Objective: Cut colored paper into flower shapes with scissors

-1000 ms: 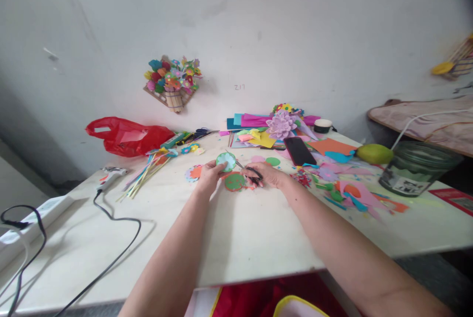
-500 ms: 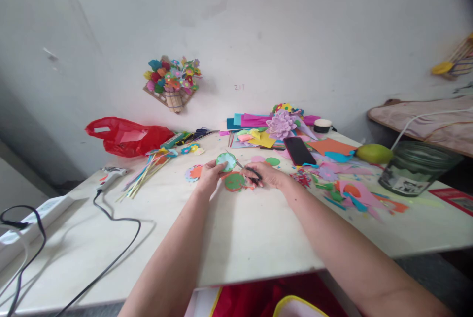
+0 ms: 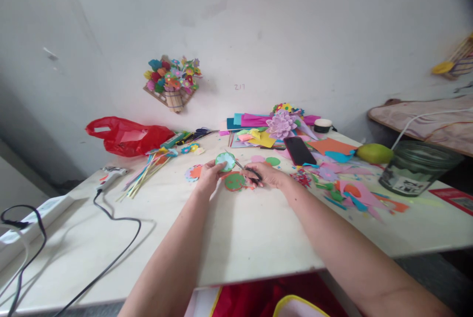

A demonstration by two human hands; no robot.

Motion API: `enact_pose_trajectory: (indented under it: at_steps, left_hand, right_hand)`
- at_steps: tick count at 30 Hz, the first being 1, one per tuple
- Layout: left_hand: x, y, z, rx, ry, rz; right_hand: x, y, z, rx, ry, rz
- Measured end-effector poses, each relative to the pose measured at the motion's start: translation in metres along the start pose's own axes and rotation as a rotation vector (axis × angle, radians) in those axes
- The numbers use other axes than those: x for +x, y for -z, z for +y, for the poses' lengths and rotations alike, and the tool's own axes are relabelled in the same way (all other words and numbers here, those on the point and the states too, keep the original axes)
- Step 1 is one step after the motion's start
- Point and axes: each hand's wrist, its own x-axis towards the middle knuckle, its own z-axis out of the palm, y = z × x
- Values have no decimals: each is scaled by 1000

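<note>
Between its fingers my left hand [image 3: 209,175] pinches a round green piece with a pale blue flower shape [image 3: 228,160] lying on it. My right hand [image 3: 266,174] is closed on scissors with dark handles [image 3: 254,175], whose blades point left toward the rim of that piece. Below the blades lies a green and orange round cutout [image 3: 234,181] on the table, with small orange scraps beside it. Left of my left hand rests a lilac scalloped cutout with an orange centre [image 3: 193,173]. A plain green disc [image 3: 272,161] lies just beyond my right hand.
Colourful scraps [image 3: 354,194] spread to the right, near a phone [image 3: 299,151], a yellow-green fruit [image 3: 374,153] and a glass jar [image 3: 414,169]. At left are a glue gun [image 3: 113,178] with a trailing cord, a power strip [image 3: 40,218], sticks [image 3: 148,179] and a red bag [image 3: 127,137].
The green piece has shifted and turned very slightly in my left hand. Otherwise both hands and the scissors stay almost where they were.
</note>
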Motion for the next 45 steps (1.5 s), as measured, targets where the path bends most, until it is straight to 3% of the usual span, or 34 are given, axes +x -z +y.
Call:
enact_pose_trajectory:
  at_steps: [24,45]
  left_hand:
    - [0,1,0,-10,-2,19]
    - [-1,2,0,-15,24,-1]
  right_hand:
    - [0,1,2,-20,-24,-32]
    - [4,6,10,-95,46,-55]
